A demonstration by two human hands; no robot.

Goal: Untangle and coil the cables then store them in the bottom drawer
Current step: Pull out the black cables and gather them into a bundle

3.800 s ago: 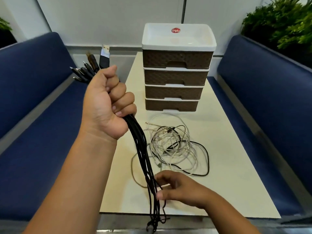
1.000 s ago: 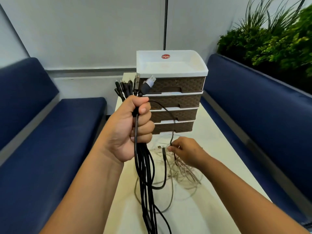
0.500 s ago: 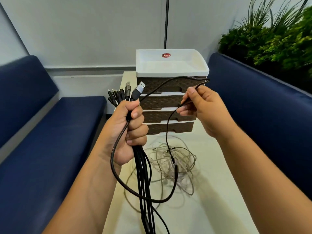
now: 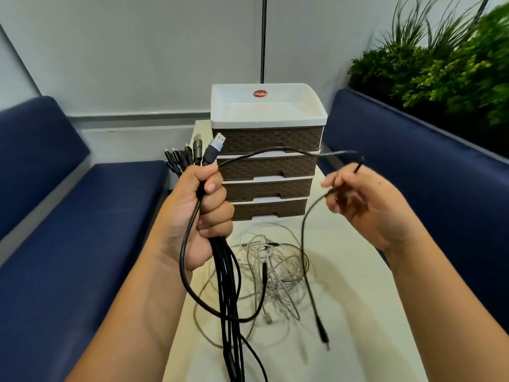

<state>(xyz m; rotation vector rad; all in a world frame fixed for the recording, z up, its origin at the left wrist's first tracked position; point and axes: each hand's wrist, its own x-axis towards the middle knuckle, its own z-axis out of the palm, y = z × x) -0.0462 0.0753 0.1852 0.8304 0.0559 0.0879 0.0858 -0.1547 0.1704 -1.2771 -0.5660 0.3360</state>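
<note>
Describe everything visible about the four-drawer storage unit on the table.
The brown-and-white plastic four-drawer storage unit stands upright at the far end of the cream table. Its white top forms a shallow tray bearing a red oval label. Four brown woven-texture drawers, each with a recessed handle, are all shut. Black cables held up in front cross its upper drawers; nothing visibly touches it.

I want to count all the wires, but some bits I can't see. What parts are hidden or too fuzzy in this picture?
In the head view:
- Black cable bundle: its lower ends run off the bottom edge, and the left hand covers the middle.
- Right hand and its thin black cable: motion blur smears the fingers' grip.
- White cable tangle: too knotted to count strands.
- Drawer unit: all drawers closed, contents hidden.
</note>
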